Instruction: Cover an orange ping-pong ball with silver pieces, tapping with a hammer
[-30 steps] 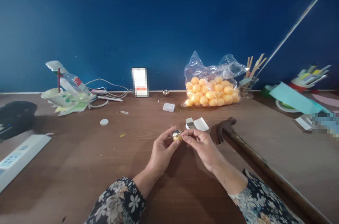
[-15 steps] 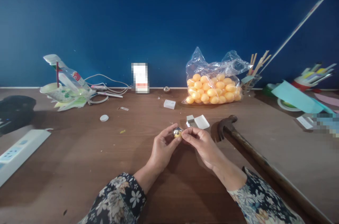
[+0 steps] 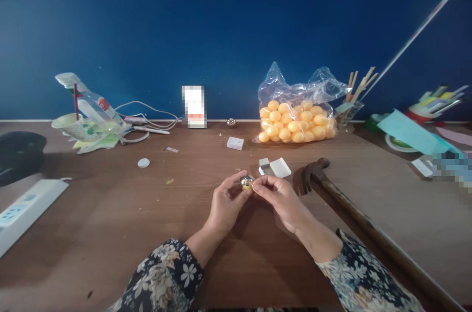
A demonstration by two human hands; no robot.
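Between the thumb and fingers of my left hand [image 3: 229, 203] is a small, shiny, silver rounded piece [image 3: 247, 181] with a yellowish patch on its lower part. My right hand [image 3: 280, 200] is closed in a pinch, its fingertips meeting the right edge of that piece. Whatever lies between those fingertips is hidden. Just beyond my right hand lies an open white box [image 3: 280, 168] with its flap spread out. A claw hammer [image 3: 342, 200] rests to the right of my right hand, its head pointing away from me.
Against the blue wall sits a clear bag of yellow balls [image 3: 295, 125]. Another shiny silver piece [image 3: 231, 122] and a small white box [image 3: 235, 143] are left of it. A white cap [image 3: 143, 163] and a power strip [image 3: 27, 211] lie at left. A tilted bottle [image 3: 105, 108] leans from a cup.
The view has shifted slightly. The silver piece appears turned a little in my fingers, showing a smoother shiny top. Both hands keep nearly the same place and grip.
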